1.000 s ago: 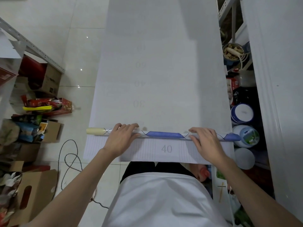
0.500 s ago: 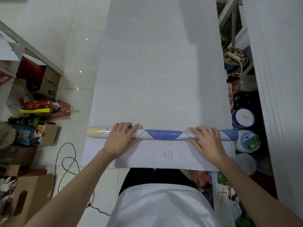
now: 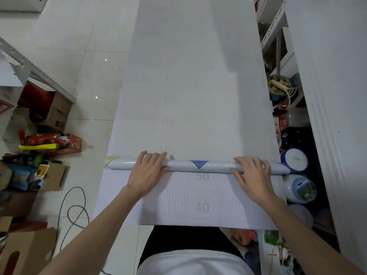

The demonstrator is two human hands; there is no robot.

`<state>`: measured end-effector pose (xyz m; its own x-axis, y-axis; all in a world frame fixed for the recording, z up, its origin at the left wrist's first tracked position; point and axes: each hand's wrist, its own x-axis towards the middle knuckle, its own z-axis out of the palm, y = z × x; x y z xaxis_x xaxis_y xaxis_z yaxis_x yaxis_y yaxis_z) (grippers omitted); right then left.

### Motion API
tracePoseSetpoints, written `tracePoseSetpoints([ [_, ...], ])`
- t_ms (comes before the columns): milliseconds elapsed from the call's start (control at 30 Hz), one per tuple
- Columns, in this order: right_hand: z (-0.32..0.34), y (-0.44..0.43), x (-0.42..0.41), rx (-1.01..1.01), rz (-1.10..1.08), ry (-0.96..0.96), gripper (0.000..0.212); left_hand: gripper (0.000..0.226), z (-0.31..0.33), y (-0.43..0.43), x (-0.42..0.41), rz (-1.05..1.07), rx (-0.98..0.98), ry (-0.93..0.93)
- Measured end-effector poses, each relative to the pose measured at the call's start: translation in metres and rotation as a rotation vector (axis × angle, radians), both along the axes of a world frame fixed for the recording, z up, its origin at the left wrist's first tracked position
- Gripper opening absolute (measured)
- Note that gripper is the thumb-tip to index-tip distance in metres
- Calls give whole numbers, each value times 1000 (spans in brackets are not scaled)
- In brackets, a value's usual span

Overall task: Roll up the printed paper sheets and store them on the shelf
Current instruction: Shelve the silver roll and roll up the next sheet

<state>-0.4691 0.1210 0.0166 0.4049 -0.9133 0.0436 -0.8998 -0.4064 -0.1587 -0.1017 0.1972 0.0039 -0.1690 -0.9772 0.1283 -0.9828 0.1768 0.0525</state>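
Both hands are gripping the paper roll [image 3: 186, 165]!
Left hand [image 3: 148, 171], right hand [image 3: 252, 173] curling over it; sheet [image 3: 188, 86] lying beyond.

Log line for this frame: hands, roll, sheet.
left hand: grips roll | right hand: grips roll | roll: lying across sheet | sheet: mostly flat on floor | storing: not yet
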Motion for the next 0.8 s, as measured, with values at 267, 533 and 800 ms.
tracePoseSetpoints([
  [267,-8,-27,5,6,22,81,48,60,1,-28,4,-34,62,-26],
  [533,-4,-57,14,-33,-26,1,37,51,-3,-62,10,2,-3,-36],
  [800,-7,-91,16,-28,-16,105,59,62,-6,-92,13,9,14,-125],
])
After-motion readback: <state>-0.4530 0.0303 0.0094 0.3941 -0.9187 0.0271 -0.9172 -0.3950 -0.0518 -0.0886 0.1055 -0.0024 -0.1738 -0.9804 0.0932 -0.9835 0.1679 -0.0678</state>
